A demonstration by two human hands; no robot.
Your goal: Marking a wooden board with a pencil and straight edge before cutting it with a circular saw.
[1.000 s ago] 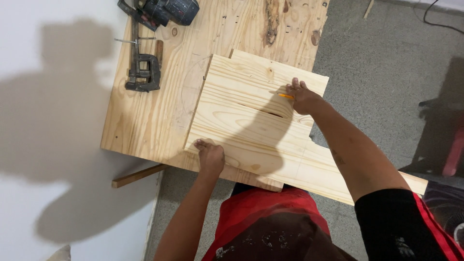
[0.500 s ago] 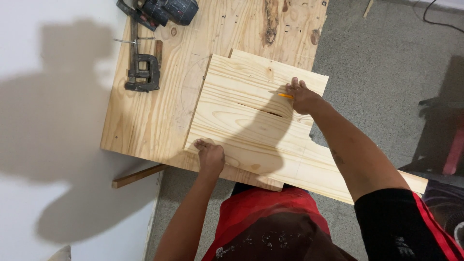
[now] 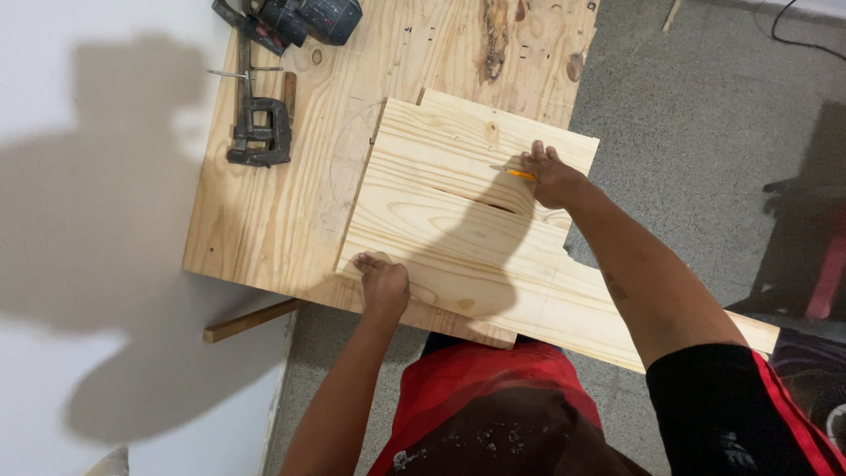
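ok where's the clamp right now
In the head view, the clamp lies at the upper left of the plywood table, just below the power tool and left of the pine boards.

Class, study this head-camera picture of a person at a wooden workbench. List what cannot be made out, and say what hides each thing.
- Pencil, head view: only an orange stub shows; the right hand covers the rest, and its tip is too small to see.
- Power tool: cut off by the top edge.
- Pale board: its near edge is hidden by the person's body and right arm.
- Left hand: the palm side is pressed on the board, unseen.
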